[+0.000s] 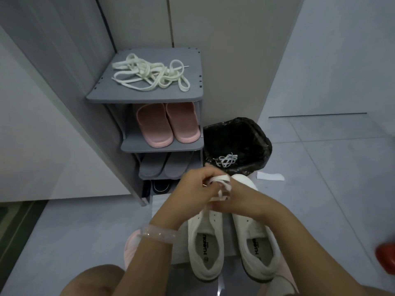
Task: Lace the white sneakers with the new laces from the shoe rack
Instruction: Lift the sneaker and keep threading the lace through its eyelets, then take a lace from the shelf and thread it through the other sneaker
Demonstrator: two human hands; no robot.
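Bunching a limp flat white lace [220, 186] between left hand [193, 189] and right hand [237, 198], both curled around it at frame centre above the white leather sneakers [206, 242], judging it soft, light, best pinched near its tip, cream flat laces [149, 74] lying atop the grey shoe rack [147, 96].

Pink slippers [165, 124] sit side by side on 2nd shelf, grey slippers [163, 165] on shelf below, dark shoes [159, 185] at the bottom, mostly hidden. Bin w/ black bag [254, 135] stands on the floor just right of the shelves. White paper strip [270, 176] lies near the bin. Red object [385, 256] at right edge, blurred.
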